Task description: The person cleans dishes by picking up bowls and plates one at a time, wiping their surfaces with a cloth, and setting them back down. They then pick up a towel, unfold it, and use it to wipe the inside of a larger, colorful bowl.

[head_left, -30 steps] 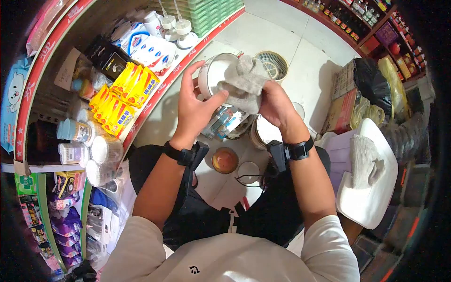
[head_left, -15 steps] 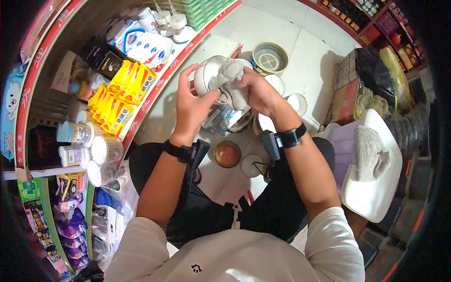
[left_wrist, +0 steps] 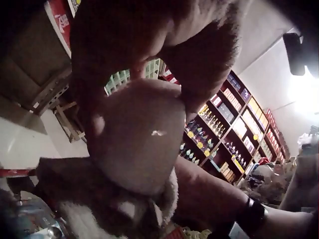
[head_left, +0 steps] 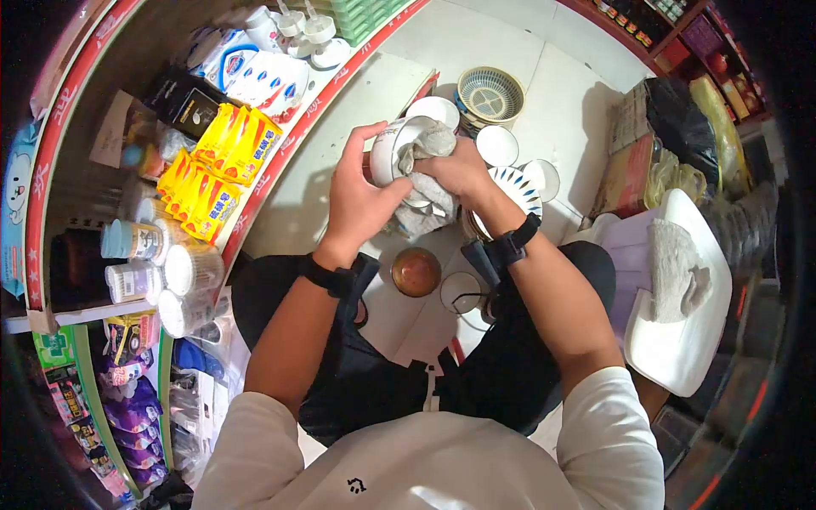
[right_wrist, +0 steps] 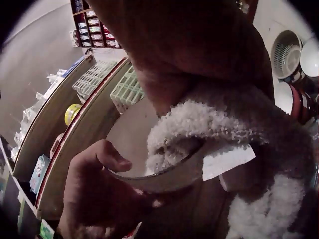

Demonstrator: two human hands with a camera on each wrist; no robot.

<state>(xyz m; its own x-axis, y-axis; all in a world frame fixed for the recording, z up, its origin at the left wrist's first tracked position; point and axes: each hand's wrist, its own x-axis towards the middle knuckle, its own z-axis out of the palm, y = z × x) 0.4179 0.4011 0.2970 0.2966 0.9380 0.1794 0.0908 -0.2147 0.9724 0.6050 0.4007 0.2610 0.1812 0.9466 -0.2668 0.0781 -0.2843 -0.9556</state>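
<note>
My left hand grips a white bowl by its side, thumb at the rim and fingers round the outside. The bowl is tipped with its mouth toward my right hand, which holds a grey cloth. Part of the fluffy cloth is tucked inside the bowl in the right wrist view, and the rest hangs over the rim. From the left wrist, the bowl's rounded outside shows above the drooping cloth. My right fingertips are hidden in the folds.
Below the hands stand a patterned plate, white bowls, a brown bowl and a basket. Shelves with yellow packets curve along the left. Another cloth lies over a white stool-like top at right.
The right hand has moved left and closer in, carrying the cloth from the bowl's rim to its inside. The bowl has shifted slightly right, and the patterned plate has come into view.
</note>
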